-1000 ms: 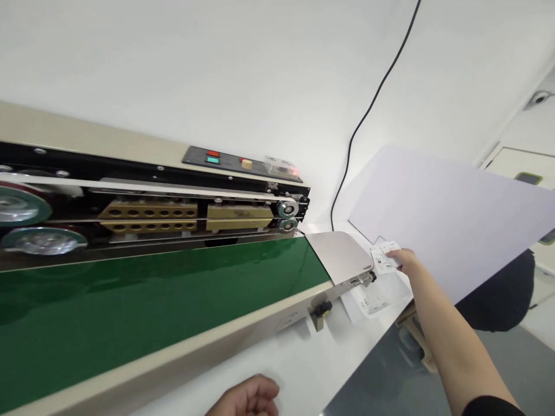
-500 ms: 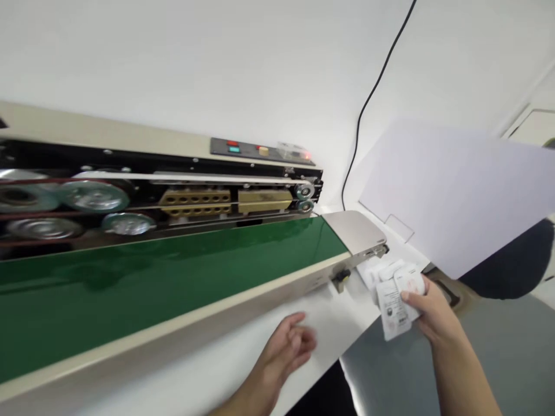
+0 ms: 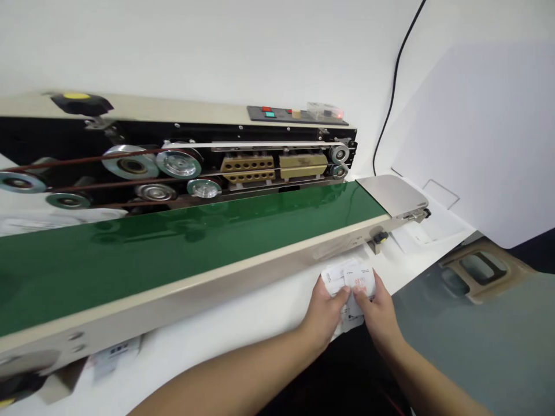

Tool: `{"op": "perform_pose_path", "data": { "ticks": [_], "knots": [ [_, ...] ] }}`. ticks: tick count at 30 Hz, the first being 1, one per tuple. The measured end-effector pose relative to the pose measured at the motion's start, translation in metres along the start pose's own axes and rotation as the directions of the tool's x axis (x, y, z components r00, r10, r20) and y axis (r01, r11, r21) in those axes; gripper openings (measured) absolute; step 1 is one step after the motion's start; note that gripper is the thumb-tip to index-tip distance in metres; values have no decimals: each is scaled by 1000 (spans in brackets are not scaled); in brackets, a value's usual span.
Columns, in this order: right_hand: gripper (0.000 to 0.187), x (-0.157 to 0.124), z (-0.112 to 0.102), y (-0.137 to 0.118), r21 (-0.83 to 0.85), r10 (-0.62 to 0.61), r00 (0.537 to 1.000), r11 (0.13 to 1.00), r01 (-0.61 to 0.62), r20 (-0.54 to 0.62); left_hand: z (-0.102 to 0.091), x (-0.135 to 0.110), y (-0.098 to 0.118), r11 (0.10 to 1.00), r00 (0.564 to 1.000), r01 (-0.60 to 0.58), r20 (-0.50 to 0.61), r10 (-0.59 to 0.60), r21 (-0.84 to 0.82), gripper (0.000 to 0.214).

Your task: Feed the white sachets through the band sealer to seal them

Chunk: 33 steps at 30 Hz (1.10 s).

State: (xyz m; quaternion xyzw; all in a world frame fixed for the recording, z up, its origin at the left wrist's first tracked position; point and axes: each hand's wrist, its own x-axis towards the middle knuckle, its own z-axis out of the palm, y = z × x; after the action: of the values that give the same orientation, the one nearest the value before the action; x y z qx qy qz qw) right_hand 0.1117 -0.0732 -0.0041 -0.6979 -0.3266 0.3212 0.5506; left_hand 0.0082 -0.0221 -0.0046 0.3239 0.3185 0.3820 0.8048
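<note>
Several small white printed packets (image 3: 352,276) are fanned out between my two hands, in front of the conveyor near the table's front edge. My left hand (image 3: 324,309) grips them from the left, thumb on top. From the right, my right hand (image 3: 378,306) pinches the same packets, its thumb beside the red print. Behind them runs the green conveyor belt (image 3: 243,231) of a band sealing machine (image 3: 277,138), apart from my hands. The lower parts of the packets are partly covered by my fingers.
A metal end plate (image 3: 392,193) and a black knob (image 3: 380,237) sit at the belt's right end. Exposed pulleys (image 3: 180,162) line the machine. A black cable (image 3: 395,75) hangs on the wall. A brown stool (image 3: 485,268) stands right, below the white table (image 3: 208,335).
My right hand has brought the packets left from beside the belt's end. My left hand, empty before, has closed on them too. The view has shifted, showing more of the machine's left side.
</note>
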Motion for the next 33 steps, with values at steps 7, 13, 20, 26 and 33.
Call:
{"op": "perform_pose_path", "data": {
  "ticks": [7,13,20,26,33],
  "knots": [
    [84,-10,6,18,62,17,998,998,-13,-63,-8,4,7,1000,995,-14,95,12,14,50],
    [43,-19,7,27,215,-34,997,976,47,-63,-12,8,8,998,992,61,113,-58,-26,52],
    [38,-11,-1,23,260,4,997,965,-25,81,-13,11,18,985,982,166,101,-160,-50,55],
    [37,-12,0,25,305,37,985,948,-88,167,-15,13,19,980,980,188,78,-183,-69,53],
    [37,-11,-2,12,480,127,989,865,-145,72,-13,11,21,976,973,215,87,-212,-22,51]
  ]
}}
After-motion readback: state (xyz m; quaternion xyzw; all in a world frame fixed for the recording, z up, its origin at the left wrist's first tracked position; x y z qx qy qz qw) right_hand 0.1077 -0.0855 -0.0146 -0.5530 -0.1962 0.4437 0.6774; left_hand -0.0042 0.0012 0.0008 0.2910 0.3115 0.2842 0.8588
